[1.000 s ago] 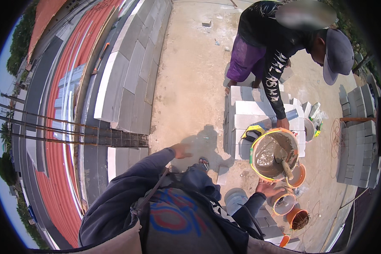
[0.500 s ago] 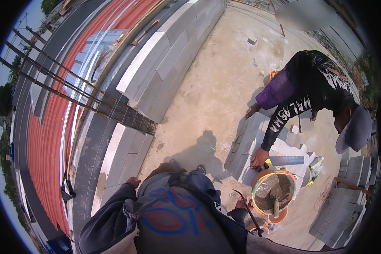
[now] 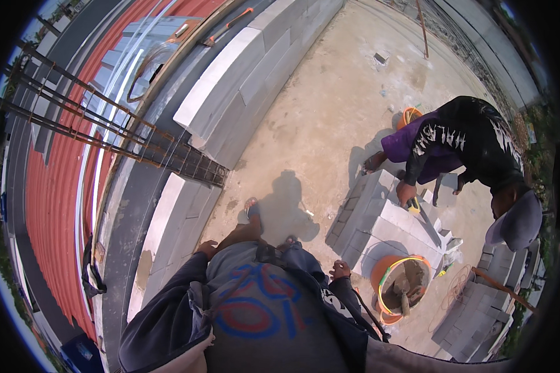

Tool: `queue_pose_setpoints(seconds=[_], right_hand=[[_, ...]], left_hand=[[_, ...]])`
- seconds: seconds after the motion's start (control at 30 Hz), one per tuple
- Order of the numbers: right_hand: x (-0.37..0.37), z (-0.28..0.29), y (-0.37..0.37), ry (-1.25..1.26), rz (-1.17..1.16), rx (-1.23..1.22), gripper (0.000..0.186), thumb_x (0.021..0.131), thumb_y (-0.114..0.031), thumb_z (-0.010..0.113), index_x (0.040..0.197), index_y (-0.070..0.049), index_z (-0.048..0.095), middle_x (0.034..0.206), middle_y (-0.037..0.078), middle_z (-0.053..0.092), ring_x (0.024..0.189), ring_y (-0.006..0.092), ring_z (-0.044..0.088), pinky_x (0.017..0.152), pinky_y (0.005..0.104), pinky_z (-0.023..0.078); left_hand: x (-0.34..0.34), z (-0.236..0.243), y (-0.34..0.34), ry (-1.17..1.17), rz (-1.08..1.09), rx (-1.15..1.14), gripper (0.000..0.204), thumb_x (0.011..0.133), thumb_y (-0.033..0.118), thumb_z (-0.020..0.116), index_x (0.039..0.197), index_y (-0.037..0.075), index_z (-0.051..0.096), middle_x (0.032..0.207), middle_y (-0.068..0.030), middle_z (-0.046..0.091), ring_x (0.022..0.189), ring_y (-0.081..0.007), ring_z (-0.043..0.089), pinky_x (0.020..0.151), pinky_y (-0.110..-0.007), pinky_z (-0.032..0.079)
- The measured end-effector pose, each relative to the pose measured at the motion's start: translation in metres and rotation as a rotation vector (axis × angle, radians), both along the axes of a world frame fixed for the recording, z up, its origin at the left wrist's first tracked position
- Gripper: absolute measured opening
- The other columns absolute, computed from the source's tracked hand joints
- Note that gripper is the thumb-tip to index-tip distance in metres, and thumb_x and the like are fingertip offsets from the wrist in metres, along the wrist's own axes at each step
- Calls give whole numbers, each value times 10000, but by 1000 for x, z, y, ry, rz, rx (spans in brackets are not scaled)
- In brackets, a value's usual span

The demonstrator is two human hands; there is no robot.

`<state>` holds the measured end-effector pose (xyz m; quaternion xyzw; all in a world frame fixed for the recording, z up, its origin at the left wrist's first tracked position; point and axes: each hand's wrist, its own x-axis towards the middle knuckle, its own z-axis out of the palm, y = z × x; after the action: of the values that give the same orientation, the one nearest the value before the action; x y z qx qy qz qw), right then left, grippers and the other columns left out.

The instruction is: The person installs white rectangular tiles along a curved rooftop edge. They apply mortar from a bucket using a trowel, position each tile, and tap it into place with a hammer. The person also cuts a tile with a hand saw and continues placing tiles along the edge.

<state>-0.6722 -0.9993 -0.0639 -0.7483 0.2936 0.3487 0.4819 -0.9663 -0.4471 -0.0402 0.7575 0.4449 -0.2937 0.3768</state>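
My left hand (image 3: 206, 248) hangs beside my left hip, close to the low block wall (image 3: 179, 214); its fingers are loosely apart and hold nothing that I can see. On the other side, my right hand (image 3: 340, 269) is curled closed with nothing visible in it. To its right stands an orange bucket (image 3: 384, 273) of wet grey mortar with a trowel (image 3: 406, 304) in it. A dark curved strap or rod (image 3: 372, 318) lies along my right sleeve, apart from the fingers.
A co-worker (image 3: 473, 143) bends over stacked pale blocks (image 3: 395, 227), gripping a handsaw (image 3: 428, 225). Rebar (image 3: 99, 137) juts across the left wall. A hammer (image 3: 230, 26) lies along its ledge, beside red roofing (image 3: 59, 211). More blocks (image 3: 473, 317) stand at the lower right.
My right hand has moved up and left, away from the bucket, and its fingers have curled in. One foot has come forward. The co-worker has taken hold of the handsaw and turned it.
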Motion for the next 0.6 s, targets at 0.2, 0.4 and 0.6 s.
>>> queue_pose_setpoints(seconds=[0.2, 0.4, 0.6], right_hand=[[25, 22, 61, -59, 13, -165, 247, 975, -243, 692, 1180, -116, 643, 913, 92, 673, 639, 251, 674, 461, 399, 458], [103, -5, 207, -412, 139, -19, 228, 945, -196, 734, 1105, -38, 695, 851, 113, 723, 585, 198, 656, 490, 345, 507], [243, 86, 471, -686, 810, -28, 276, 990, -162, 724, 1241, -50, 701, 947, 117, 755, 860, 202, 723, 798, 363, 588]], left_hand=[[79, -36, 88, -128, -106, -52, 327, 944, 420, 714, 1186, 216, 796, 1152, -53, 798, 1090, -298, 749, 974, -426, 581], [132, -56, 198, -255, 164, -184, 438, 980, 431, 664, 1253, 99, 750, 1206, -157, 772, 1173, -282, 716, 1017, -385, 540], [192, -12, 227, -439, 204, -398, 521, 1001, 434, 653, 1349, 47, 692, 1248, -154, 743, 1188, -236, 692, 1032, -354, 519]])
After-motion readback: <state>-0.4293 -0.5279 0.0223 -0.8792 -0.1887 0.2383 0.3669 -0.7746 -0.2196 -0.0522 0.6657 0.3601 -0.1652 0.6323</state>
